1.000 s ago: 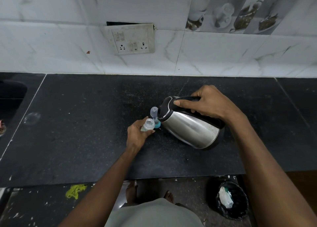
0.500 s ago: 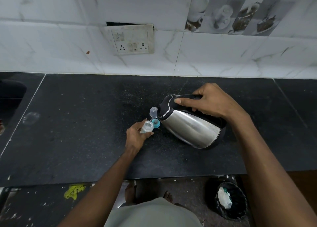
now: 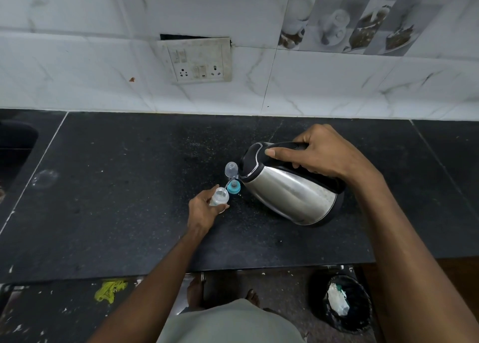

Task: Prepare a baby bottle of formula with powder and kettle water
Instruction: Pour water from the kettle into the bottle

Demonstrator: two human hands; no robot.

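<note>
Closest to me, at the bottom edge, I see the grey-green cloth of my shirt (image 3: 228, 324) and bare toes on the speckled dark floor (image 3: 51, 314), where a yellow smear (image 3: 110, 289) marks the left side. To the lower right stands a round black waste bin (image 3: 342, 303) with crumpled white and green litter inside.

Above that runs the black speckled stone counter (image 3: 116, 213). My left hand (image 3: 203, 209) rests on it, fingers and thumb curled round the small clear plastic baby bottle (image 3: 219, 197), which stands on the counter with its open mouth tilted slightly toward the kettle. Just beyond the bottle lies the teal screw ring with its teat (image 3: 234, 186), and touching or just behind it the clear domed bottle cap (image 3: 231, 168); I cannot tell whether the two are in contact.

My right hand (image 3: 320, 152) grasps the black handle of the stainless steel electric kettle (image 3: 290, 189), thumb stretched along the black lid. The kettle is tipped left, spout down near the bottle, and a thin stream of water (image 3: 229, 183) runs from the spout toward the bottle's mouth.

At the far left a dark sink (image 3: 15, 145) cuts into the counter. Behind everything rises the white marble-patterned tiled wall (image 3: 77, 70), with a grimy white switch-and-socket plate (image 3: 198, 60) and grey decorative tiles showing cups (image 3: 350, 18).
</note>
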